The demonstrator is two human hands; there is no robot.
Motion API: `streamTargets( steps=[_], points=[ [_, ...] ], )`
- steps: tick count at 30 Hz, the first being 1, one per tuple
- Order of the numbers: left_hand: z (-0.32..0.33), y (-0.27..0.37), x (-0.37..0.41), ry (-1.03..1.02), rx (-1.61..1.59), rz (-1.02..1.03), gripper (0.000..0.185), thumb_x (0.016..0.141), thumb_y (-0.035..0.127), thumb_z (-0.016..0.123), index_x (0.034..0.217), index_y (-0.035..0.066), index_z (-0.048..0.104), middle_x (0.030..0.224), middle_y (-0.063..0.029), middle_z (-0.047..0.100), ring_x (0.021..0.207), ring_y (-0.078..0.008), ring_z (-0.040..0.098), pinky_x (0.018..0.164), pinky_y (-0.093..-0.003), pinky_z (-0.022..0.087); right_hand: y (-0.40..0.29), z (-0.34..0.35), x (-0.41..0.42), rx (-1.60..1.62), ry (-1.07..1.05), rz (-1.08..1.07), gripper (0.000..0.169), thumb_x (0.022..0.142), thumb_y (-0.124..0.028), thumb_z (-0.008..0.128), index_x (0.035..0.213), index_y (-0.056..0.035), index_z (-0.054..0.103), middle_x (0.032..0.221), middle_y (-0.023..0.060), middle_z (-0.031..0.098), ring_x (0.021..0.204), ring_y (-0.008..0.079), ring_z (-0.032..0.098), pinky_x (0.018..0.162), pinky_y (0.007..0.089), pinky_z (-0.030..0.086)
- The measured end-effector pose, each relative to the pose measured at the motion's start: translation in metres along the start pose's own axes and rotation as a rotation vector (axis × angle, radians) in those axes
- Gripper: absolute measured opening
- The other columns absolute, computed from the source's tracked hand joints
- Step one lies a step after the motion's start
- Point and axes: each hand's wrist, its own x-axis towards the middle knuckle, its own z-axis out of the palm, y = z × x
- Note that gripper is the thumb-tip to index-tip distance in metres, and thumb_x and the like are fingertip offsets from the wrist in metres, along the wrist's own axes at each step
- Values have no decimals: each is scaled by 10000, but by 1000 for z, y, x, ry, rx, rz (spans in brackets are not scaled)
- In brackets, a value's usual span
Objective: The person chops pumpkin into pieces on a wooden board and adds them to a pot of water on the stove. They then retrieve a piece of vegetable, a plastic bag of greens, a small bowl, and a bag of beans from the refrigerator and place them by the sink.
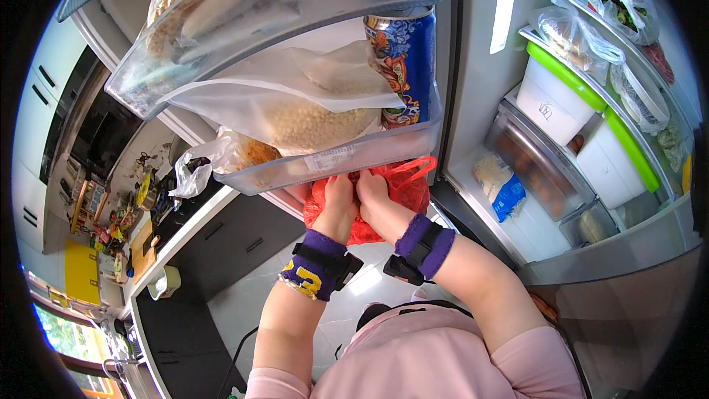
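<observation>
Both of my hands meet on a red plastic bag (410, 194) below the lowest visible door bin of an open refrigerator. My left hand (339, 199) grips the bag's gathered top from the left, and my right hand (374, 191) grips it close by, nearly touching. One looped handle of the bag sticks out to the right. Fingertips are partly hidden by the bin edge and the plastic. Just above, the clear door bin (354, 158) holds a translucent bag of pale round grains (316, 124), a blue patterned can (407, 66) and a knotted clear bag (191, 169).
Another door bin (221, 50) with bagged food juts out above. At right, the fridge interior holds white containers with green rims (559, 94), a clear drawer (532, 166) and a blue-and-clear food packet (498, 183). A kitchen counter (183, 221) runs along the left.
</observation>
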Motion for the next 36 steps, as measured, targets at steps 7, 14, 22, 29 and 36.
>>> streamTargets(
  steps=[7,14,22,29,36],
  points=[
    [4,2,-24,28,-115,-9,282,1000,253,480,1149,39,588,1072,-87,650,933,-231,622,822,-388,525,-6,-4,-22,318,-39,27,388,990,-275,407,1150,44,559,1109,138,619,967,232,615,808,363,501],
    [14,10,-58,6,-157,31,300,1010,263,466,1142,17,574,1075,-76,650,954,-199,630,846,-345,522,-5,-10,-36,407,-97,-32,307,1009,-270,431,1127,-31,585,1031,55,632,916,166,606,833,329,494],
    [13,1,-73,-25,-181,147,232,1016,221,470,1036,33,605,978,-56,660,884,-162,635,801,-299,534,4,-19,-45,457,-212,-170,251,1017,-219,427,1066,-45,601,971,30,635,883,143,606,815,299,502],
    [11,-7,-77,-37,-171,196,241,1011,224,492,1030,18,614,976,-53,661,884,-140,630,792,-270,532,1,-23,-54,360,-186,-237,235,1013,-214,453,1083,-45,599,995,39,632,898,141,604,832,287,501],
    [14,-11,-84,-14,-118,166,303,1006,204,493,1225,11,578,1112,-72,645,995,-164,614,875,-292,508,6,-31,-53,315,-215,-226,245,1017,-159,435,1174,-41,582,1074,48,619,960,131,589,869,281,492]
  ],
)
